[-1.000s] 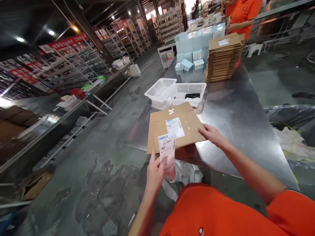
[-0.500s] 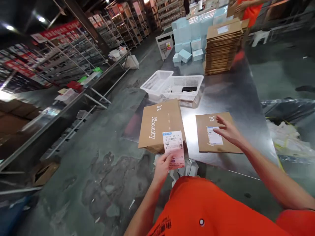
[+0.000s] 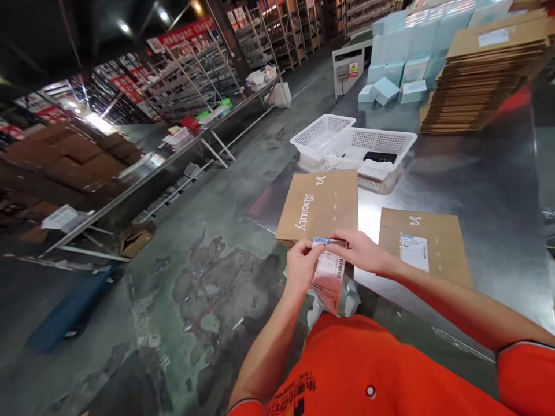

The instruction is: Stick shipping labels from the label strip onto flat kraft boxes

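Between both hands, close to my body, hangs a printed shipping label (image 3: 328, 270) with a blue strip at its top and a pinkish lower part. My left hand (image 3: 302, 266) pinches its upper left corner. My right hand (image 3: 356, 249) grips the top edge on the other side, fingers closed. Just beyond them, a stack of flat brown cartons (image 3: 323, 202) printed with white "beauty" lettering lies at the table's near edge. To the right lies a single flat carton (image 3: 446, 248) bearing a white label (image 3: 414, 252).
Two white perforated baskets (image 3: 323, 136) stand behind the cartons, the nearer one holding a black object (image 3: 380, 158). Farther back are pale blue boxes (image 3: 392, 75) and a tall pile of flattened cartons (image 3: 477, 86). A long shelf table (image 3: 173, 162) runs along the left.
My right hand has left the labelled carton and come across to the label in my left hand. Both hands now hold its top. The view has shifted left.
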Demonstrator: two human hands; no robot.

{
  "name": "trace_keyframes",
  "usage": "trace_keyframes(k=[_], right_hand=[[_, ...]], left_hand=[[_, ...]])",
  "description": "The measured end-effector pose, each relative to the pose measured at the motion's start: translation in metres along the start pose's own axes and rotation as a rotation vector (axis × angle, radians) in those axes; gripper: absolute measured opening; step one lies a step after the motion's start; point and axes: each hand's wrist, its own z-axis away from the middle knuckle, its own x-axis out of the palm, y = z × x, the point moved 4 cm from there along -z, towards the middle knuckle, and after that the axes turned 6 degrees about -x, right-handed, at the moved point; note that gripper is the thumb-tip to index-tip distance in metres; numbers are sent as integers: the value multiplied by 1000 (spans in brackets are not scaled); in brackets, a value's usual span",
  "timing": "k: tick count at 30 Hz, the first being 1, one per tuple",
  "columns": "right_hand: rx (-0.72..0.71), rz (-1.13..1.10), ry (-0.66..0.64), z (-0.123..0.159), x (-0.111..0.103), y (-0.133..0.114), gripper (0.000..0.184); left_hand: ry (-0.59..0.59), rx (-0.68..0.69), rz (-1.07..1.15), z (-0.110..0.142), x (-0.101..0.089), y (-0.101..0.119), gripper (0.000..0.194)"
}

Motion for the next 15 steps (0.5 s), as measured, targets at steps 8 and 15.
trace_keyframes(k=[8, 15], right_hand=[[-144, 199, 100, -81, -11, 48, 21], [-37, 540, 29, -161, -26, 83, 16]], left_hand=[[22, -123, -56, -26, -32, -58, 36], [-14, -282, -107, -18, -66, -109, 44]])
